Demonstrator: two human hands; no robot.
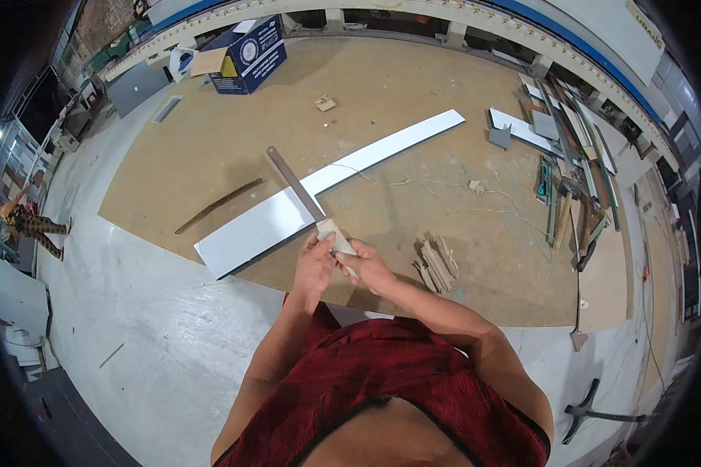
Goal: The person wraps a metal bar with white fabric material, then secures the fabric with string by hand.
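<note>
Both hands meet in front of me at the beige, wrapped-looking end [337,240] of a long, flat brown bar [294,181] that resembles a blade. My left hand [317,263] is closed on that end from the left, thumb on top. From the right, my right hand [366,265] pinches its lower part. The bar points away from me, slanting over a long white board [258,226] that lies on the brown tabletop [413,78]. Left of the bar rests a thin, curved dark brown strip [219,206]. A bundle of torn beige strips [438,267] lies right of my right hand.
A blue carton [249,58] stands at the back left. Toward the right edge are a hammer [566,210], a pile of long strips [576,124] and a thin cord [514,204]. Another person [33,223] is on the floor area at far left.
</note>
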